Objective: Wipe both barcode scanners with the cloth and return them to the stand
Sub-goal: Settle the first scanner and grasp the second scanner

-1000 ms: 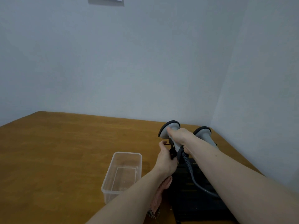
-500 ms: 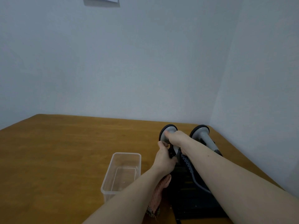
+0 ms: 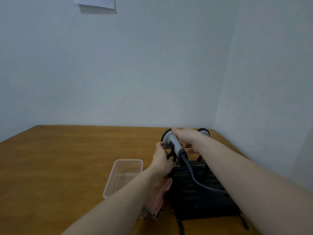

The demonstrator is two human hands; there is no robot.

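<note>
Hands first: our left hand [image 3: 161, 161] pinches the stand's [image 3: 201, 192] black bracket, our right hand [image 3: 185, 135] lies blurred over the near scanner [image 3: 174, 143], grip unclear. Second scanner [image 3: 204, 132] sits behind; cloth [image 3: 156, 200] lies beneath our left forearm. We judge wiping done, seating nearly finished.

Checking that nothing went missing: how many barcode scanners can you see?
2. One scanner sits on the stand between both hands; the second scanner shows only its head beyond the right forearm.

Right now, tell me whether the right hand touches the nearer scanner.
Touching: the head view shows the right hand lying over the head of the nearer scanner.
</note>
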